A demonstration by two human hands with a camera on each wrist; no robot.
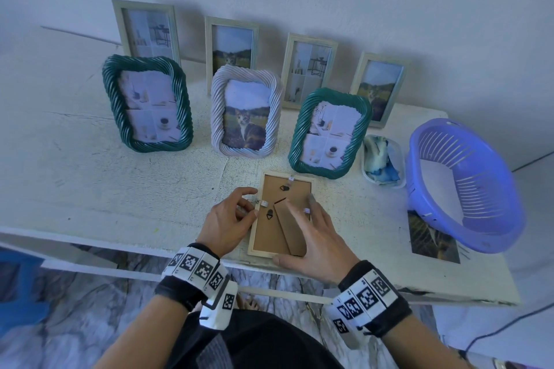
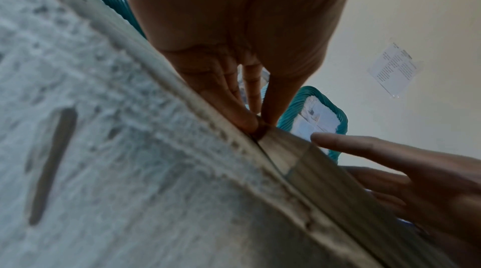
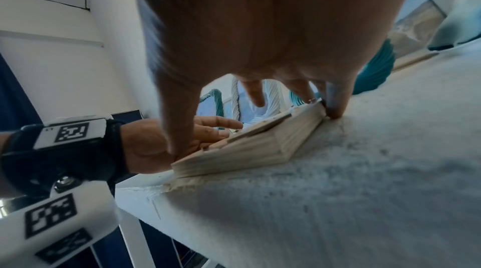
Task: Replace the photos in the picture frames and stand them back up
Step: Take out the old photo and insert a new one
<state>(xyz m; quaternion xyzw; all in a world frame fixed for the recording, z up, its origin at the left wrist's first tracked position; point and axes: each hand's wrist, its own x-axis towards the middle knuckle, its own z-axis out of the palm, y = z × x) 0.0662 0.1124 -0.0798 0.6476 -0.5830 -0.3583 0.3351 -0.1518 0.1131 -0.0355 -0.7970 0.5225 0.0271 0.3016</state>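
Note:
A pale wooden picture frame (image 1: 266,237) lies face down at the table's front edge, its brown backing board and folded stand up. My left hand (image 1: 254,207) is at the frame's left edge, thumb and fingers pinching a small tab there; the left wrist view shows the left hand (image 2: 256,125) closed on that spot on the frame (image 2: 312,169). My right hand (image 1: 311,231) lies spread over the frame's right half with straight fingers. In the right wrist view its thumb touches the frame's (image 3: 247,149) near corner. A loose cat photo (image 1: 431,237) lies at the right.
Three twisted-rim frames stand mid-table: green (image 1: 147,105), white (image 1: 245,112), green (image 1: 328,132). Several plain frames (image 1: 230,48) lean on the wall behind. A purple basket (image 1: 467,189) partly covers the loose photo. A white tub of cloth (image 1: 382,159) sits beside it.

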